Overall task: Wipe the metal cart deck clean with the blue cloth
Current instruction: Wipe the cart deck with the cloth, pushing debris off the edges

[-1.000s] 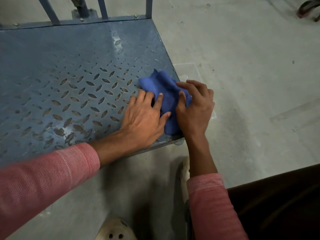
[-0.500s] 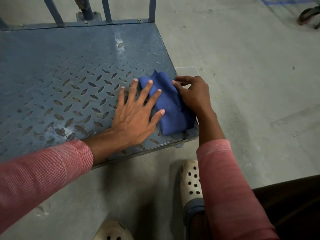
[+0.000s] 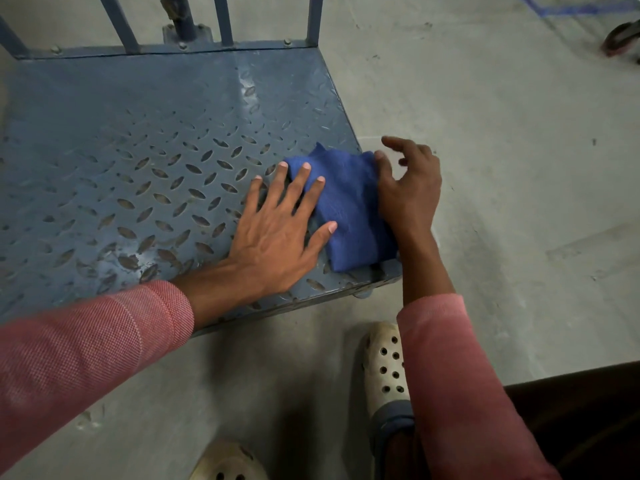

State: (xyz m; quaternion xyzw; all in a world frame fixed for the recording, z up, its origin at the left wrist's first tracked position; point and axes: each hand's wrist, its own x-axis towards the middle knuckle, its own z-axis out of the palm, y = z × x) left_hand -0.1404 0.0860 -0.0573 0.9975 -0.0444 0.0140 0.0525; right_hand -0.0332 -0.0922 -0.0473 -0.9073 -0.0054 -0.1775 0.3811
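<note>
The blue cloth (image 3: 349, 209), folded into a pad, lies on the near right corner of the blue-grey checker-plate cart deck (image 3: 145, 161). My left hand (image 3: 280, 233) lies flat on the deck with fingers spread, its fingertips and thumb resting on the cloth's left side. My right hand (image 3: 408, 188) is at the cloth's right edge by the deck's rim, thumb touching the cloth, the other fingers lifted and loosely curled.
Upright rails (image 3: 221, 19) rise along the deck's far edge. Grey concrete floor (image 3: 502, 168) surrounds the cart. My perforated white shoes (image 3: 384, 368) stand just before the deck's near edge. A wheel (image 3: 623, 39) shows at the far right.
My left hand has flattened and spread onto the cloth's left side. My right hand slid from on top of the cloth to its right edge and lifted its fingers. The cloth now lies flatter.
</note>
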